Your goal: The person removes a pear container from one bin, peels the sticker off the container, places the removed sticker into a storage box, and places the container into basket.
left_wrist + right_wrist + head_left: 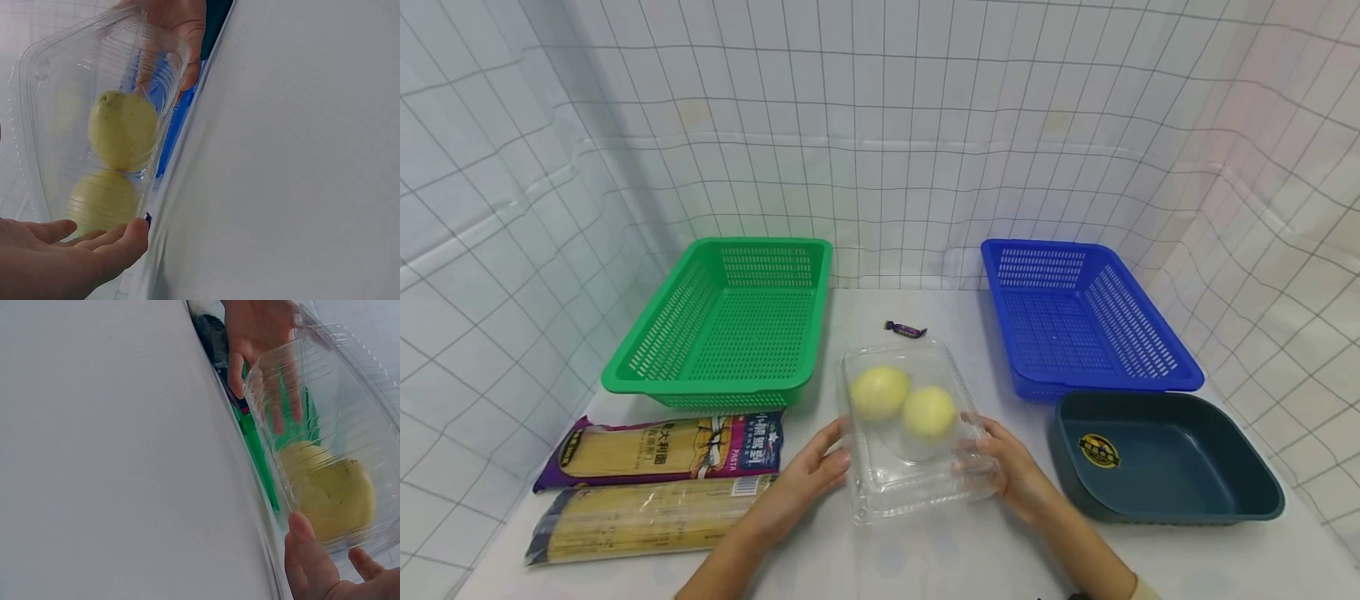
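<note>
Left hand was flat against the left side of the clear clamshell box, fingers fairly straight, thumb near the front corner; touching, not wrapped round it. Right hand mirrored it on the right side, fingers loosely extended along the wall, palm against the plastic. Box sat between both palms at the front centre of the white table. Can't tell whether it was lifted or resting.

Box: thin transparent plastic, ribbed walls, rounded corners, lid closed. Inside: 2 round yellow-green fruits, smooth skin with faint speckling, side by side and touching. Left wrist view showed them stacked behind the ribbed wall, thumb tip at the box's lower edge.

Outward:
- 1 small candy in purple twist wrapper, just behind the box.
- 2 long flat pasta packs to the left, lying parallel and touching: one with purple printed wrap, one mostly clear film. Both showed pale yellow strands.
- 1 green basket, rectangular, perforated plastic mesh, back left.
- 1 blue basket, same shape and mesh, back right.
- 1 dark teal tray, solid glossy plastic, rounded corners, round gold-black sticker on its floor, front right, just in front of the blue basket.

Backdrop: white sheeting with thin black grid, wrinkled.
</note>
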The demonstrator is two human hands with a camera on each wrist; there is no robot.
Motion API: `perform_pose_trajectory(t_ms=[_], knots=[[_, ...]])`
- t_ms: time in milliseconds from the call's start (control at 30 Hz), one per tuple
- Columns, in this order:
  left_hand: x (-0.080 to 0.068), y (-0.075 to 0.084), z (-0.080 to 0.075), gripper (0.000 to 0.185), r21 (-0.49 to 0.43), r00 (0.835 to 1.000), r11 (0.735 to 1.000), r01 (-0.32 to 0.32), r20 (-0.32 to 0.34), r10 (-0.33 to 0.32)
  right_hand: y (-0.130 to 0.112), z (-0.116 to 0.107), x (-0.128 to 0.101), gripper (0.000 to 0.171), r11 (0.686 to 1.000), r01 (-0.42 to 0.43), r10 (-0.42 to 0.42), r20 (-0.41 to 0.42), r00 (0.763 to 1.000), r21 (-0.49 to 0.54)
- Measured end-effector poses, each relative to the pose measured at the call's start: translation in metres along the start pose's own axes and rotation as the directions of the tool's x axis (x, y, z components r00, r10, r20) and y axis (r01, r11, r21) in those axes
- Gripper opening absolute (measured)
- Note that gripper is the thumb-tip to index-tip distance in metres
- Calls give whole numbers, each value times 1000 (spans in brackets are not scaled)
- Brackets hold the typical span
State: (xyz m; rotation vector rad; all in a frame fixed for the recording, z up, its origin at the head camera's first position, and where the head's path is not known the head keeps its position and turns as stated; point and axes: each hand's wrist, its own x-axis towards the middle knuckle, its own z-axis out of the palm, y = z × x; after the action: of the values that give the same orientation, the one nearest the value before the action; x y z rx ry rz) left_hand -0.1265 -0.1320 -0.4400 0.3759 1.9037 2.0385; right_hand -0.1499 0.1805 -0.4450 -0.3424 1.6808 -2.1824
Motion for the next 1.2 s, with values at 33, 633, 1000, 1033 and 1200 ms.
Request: perform_pose_trajectory(t_ms=[33, 633, 1000, 1033, 1200], knots=[[0, 0, 1, 73, 4, 1000, 1000, 4, -1, -4, 1, 1, 0, 46, 1000, -1, 1, -1, 1000, 4], [-2, 3, 3, 79, 6, 997, 1000, 15, -77, -15, -1, 9, -1, 69, 997, -53, 59, 105, 993, -59], [-5, 18, 0, 76, 103, 992, 994, 36, -123, -24, -9, 13, -1, 68, 996, -56, 63, 120, 991, -63], [-6, 21, -1, 76, 111, 992, 993, 41, -123, -27, -10, 14, -1, 68, 997, -59, 66, 125, 990, -58], [-12, 36, -4, 76, 133, 991, 988, 84, -118, -68, -17, 19, -1, 66, 996, -80, 85, 140, 986, -46]])
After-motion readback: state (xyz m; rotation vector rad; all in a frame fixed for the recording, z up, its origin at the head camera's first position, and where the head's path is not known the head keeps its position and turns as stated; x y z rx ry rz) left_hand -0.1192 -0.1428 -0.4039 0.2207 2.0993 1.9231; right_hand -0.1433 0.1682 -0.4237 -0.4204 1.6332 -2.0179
